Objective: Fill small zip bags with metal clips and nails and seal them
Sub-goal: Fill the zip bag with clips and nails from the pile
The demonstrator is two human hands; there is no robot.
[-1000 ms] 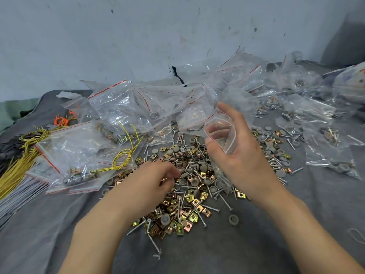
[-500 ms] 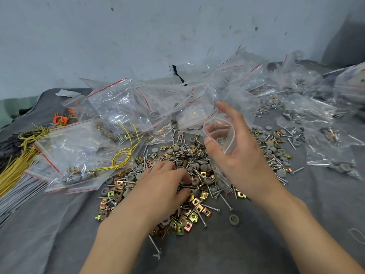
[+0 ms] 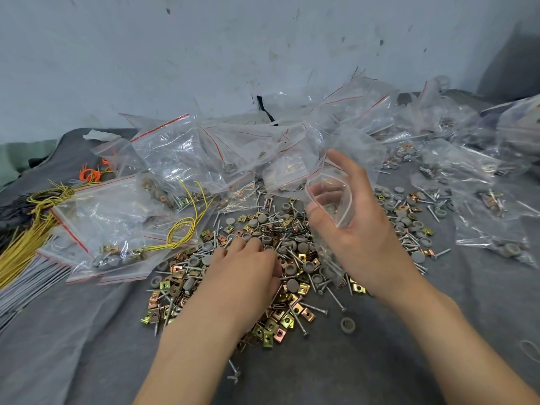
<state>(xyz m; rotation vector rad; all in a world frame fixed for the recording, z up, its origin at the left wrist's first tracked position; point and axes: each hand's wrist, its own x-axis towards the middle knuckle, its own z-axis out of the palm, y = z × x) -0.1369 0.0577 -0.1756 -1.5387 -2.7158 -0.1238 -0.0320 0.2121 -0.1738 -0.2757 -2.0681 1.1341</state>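
Observation:
A heap of brass-coloured metal clips, screws and grey round caps point(image 3: 292, 258) lies on the grey cloth in the middle. My right hand point(image 3: 359, 229) holds a small clear zip bag point(image 3: 333, 197) with its mouth held open above the heap; a grey cap shows inside it. My left hand point(image 3: 248, 270) lies palm down on the heap with its fingers curled into the parts. What the left fingers grip is hidden under the hand.
Filled and empty zip bags with red strips point(image 3: 181, 159) are piled behind and to the right point(image 3: 485, 200). Yellow wires point(image 3: 32, 238) and grey rods point(image 3: 26, 287) lie at the left. A second scatter of parts point(image 3: 409, 217) lies right of my right hand. The wall stands behind.
My left hand slid to the right and forward across the heap, toward the bag. My right hand with the open bag stayed almost still.

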